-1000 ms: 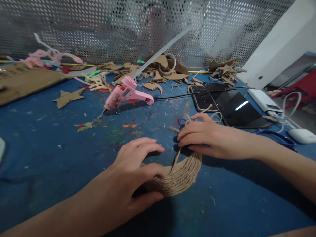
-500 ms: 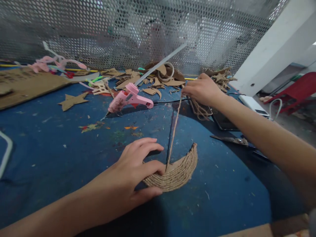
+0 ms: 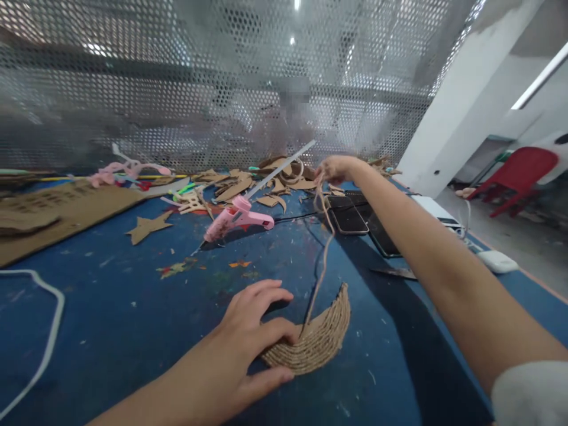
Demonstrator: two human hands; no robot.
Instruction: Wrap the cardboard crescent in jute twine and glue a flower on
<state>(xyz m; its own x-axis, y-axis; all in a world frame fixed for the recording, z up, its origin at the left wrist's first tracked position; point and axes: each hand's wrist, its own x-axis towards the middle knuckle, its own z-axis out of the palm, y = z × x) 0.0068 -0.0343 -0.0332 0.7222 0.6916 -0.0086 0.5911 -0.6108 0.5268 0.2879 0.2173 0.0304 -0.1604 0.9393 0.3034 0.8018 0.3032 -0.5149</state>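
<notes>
On the blue table lies a crescent of cardboard covered with rows of jute twine (image 3: pixel 326 340). My left hand (image 3: pixel 248 340) presses it down, thumb along the lower edge and index finger at the inner edge, the other fingers spread above. From beside that index fingertip a loose strand of twine (image 3: pixel 327 254) runs up to my right hand (image 3: pixel 335 170), which is closed round it farther back. More twine dangles in a loop below the right hand. The left tip of the crescent is hidden behind my left hand.
A pink glue gun (image 3: pixel 239 216) with a long glue stick lies behind. Cardboard scraps (image 3: pixel 233 183), a cardboard star (image 3: pixel 148 226) and a large cardboard sheet (image 3: pixel 80 207) are around it. Phones (image 3: pixel 348 216) and scissors (image 3: pixel 393 272) lie at right, a white cable (image 3: pixel 55 313) at left.
My right hand has carried the twine slightly left and farther back, lifting loops off the phone. The strand has gone from taut to slack. The view has tilted up; my left hand keeps its hold.
</notes>
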